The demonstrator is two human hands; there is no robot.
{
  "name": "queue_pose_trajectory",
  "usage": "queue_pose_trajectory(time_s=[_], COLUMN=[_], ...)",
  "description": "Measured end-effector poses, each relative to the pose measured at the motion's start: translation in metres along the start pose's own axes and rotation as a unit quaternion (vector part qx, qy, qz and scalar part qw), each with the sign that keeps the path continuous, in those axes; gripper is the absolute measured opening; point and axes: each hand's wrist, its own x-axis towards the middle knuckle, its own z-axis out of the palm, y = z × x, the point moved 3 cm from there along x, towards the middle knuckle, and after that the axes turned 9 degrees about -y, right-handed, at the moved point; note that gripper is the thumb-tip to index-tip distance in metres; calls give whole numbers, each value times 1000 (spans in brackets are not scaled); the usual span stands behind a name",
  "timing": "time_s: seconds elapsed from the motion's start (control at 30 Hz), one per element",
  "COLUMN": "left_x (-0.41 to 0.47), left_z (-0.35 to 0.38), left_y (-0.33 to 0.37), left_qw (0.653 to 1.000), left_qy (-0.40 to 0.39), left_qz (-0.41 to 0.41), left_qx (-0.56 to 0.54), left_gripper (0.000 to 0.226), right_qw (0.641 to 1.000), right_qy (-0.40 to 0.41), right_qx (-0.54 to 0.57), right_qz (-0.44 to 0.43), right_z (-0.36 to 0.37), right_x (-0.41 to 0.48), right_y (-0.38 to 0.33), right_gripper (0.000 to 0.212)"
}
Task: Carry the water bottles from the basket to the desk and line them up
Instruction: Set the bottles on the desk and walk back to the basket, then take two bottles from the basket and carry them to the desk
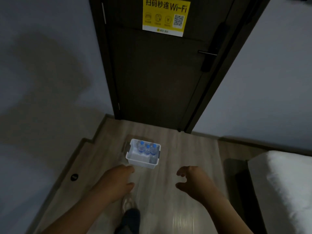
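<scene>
Step in hand: I was at the approach, both arms reaching toward the white basket [143, 153] on the wooden floor [185, 149] before the dark door [157, 73]; nothing had been lifted yet.
Left hand [116, 182]: empty, fingers loosely curled, just short of the basket's near-left corner.
Right hand [192, 180]: empty, fingers spread and hooked, apart from the basket.
Bottles: I counted three blue-capped water bottles [147, 149] standing upright in the far half of the basket; a fourth, blurred shape stood at the near-right corner, which I could not identify.
Baskets: one.
Desk: out of view.
Next move: I judged it called for stooping and closing each hand round a bottle.
</scene>
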Motion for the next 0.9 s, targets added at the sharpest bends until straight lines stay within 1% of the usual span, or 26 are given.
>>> queue_pose_trajectory(time_s=[0.17, 0.3, 0.37, 0.43, 0.5, 0.63, 0.73, 0.9], left_x=[69, 125, 152, 178, 202, 244, 275, 340], left_z=[-41, -74, -86, -93, -97, -98, -93, -65], left_y=[-26, -50, -60, -69, -76, -86, -91, -110], left_qw=[1000, 1000, 1000, 999, 1000, 1000, 999, 1000], left_qy=[-10, -22, -22, -19, -18, -4, -11, -12], left_qz=[10, 14, 22, 29, 25, 17, 9, -8], left_qx=[-27, -4, -1, -3, -4, 20, 40, 15], left_gripper=[38, 31, 32, 38, 40, 29, 27, 27], right_qw=[1000, 999, 999, 1000, 1000, 999, 999, 997], right_qy=[-21, -24, -17, -12, -13, -34, -46, -73], right_qx=[4, 9, 12, 9, 7, -5, -12, -22], right_qz=[22, 33, 31, 26, 23, 19, 12, -12], right_z=[-29, -55, -67, -77, -84, -93, -94, -81], right_x=[70, 121, 145, 169, 191, 235, 273, 343], right_y=[-11, -23, -29, -33, -34, -30, -20, 0], right_gripper=[43, 44, 46, 50, 52, 53, 54, 54])
